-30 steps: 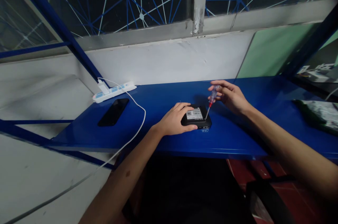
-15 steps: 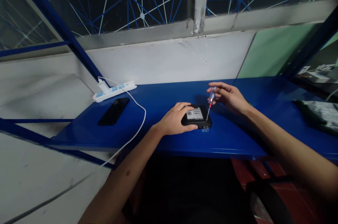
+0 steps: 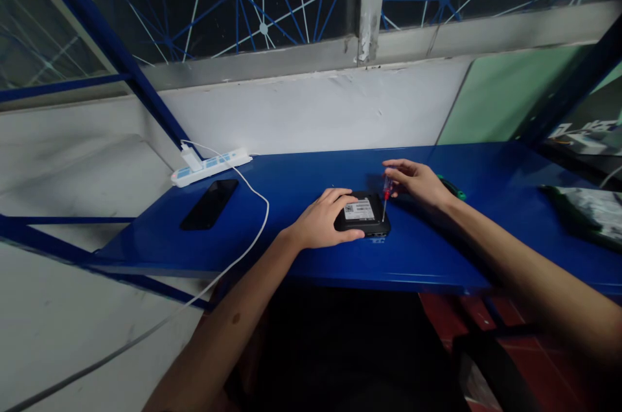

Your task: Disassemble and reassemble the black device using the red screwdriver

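Note:
A small flat black box (image 3: 374,227) with a white label (image 3: 358,210) on top lies on the blue table. Ports show along its near edge; its exact kind I cannot tell. My left hand (image 3: 328,221) grips the box from the left, thumb along the near side and fingers over the top. In my right hand (image 3: 415,184) is a screwdriver (image 3: 387,194) with a clear handle and red collar, held by the fingertips. Its shaft slants down, and the tip meets the box's near right corner. Whether a screw sits under the tip is too small to tell.
A black phone (image 3: 210,205) lies at the left, below a white power strip (image 3: 211,167) with a plugged-in charger. Its white cable (image 3: 266,211) loops across the table. Behind my right hand rests a green-handled tool (image 3: 451,187). A shiny plastic bag (image 3: 590,211) lies far right.
My right hand has dropped slightly, and the screwdriver stands a little more upright at the same corner. More of the green-handled tool shows. My left hand stays put on the box.

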Demonstrator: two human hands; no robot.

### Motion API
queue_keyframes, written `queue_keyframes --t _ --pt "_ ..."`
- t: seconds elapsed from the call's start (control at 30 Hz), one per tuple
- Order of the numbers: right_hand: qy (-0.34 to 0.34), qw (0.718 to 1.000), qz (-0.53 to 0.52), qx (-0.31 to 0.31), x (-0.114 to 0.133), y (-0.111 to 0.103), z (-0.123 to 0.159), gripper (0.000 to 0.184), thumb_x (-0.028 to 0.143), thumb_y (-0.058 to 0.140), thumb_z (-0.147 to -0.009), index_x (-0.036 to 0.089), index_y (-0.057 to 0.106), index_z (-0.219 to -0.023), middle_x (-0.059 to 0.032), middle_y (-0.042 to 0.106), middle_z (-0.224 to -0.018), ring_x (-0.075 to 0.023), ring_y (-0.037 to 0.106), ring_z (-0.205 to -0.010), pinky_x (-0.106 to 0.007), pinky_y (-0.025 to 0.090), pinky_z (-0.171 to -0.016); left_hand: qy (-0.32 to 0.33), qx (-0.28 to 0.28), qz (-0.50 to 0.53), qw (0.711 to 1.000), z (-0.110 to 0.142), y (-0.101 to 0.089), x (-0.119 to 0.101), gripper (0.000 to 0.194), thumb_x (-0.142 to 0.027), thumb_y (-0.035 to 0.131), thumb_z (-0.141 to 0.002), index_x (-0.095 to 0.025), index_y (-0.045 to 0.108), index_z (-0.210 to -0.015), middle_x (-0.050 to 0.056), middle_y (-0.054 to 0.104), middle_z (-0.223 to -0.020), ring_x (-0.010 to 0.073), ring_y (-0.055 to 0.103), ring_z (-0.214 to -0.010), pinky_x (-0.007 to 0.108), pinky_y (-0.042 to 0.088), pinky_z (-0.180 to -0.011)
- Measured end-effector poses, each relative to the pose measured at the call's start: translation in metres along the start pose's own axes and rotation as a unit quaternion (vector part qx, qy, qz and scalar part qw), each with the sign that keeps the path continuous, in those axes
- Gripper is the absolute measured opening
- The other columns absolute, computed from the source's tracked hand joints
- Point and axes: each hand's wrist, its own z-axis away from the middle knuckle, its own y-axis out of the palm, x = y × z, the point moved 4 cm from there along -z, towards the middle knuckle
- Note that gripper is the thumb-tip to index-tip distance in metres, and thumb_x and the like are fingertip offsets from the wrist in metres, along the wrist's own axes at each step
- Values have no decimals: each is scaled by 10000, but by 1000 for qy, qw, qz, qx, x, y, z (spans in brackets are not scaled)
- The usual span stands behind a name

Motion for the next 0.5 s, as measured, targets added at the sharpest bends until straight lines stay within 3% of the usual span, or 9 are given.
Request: queue_keyframes --t 0.23,0.4,0.5 --pt "-8 999 -2 -53 -7 -11 -7 384 443 800 -725 223 669 -1010 20 636 -665 -132 583 -530 -326 551 -533 -42 3 0 999 2 1 2 813 -686 639 -795 -213 433 -1423 125 383 -1536 357 337 -1428 559 408 -1127" --pt "-78 984 -77 -138 -5 -20 -9 420 448 840 -668 237 653 -980 14 659 -770 -159 663 -644 -398 628 -754 -80 -13 -14 997 7 5 8 954 -762 609 -761 -164 380 -1467 187 413 -1510 396 372 -1404 602 373 -1134" --pt "-98 979 -93 -149 -5 -17 -8 388 435 839 -674 231 621 -921 2 662 -810 -171 696 -736 -422 616 -856 -87 -22 -22 996 10 8 9 977 -770 600 -760 -150 370 -1479 189 415 -1518 394 373 -1407 591 359 -1147"
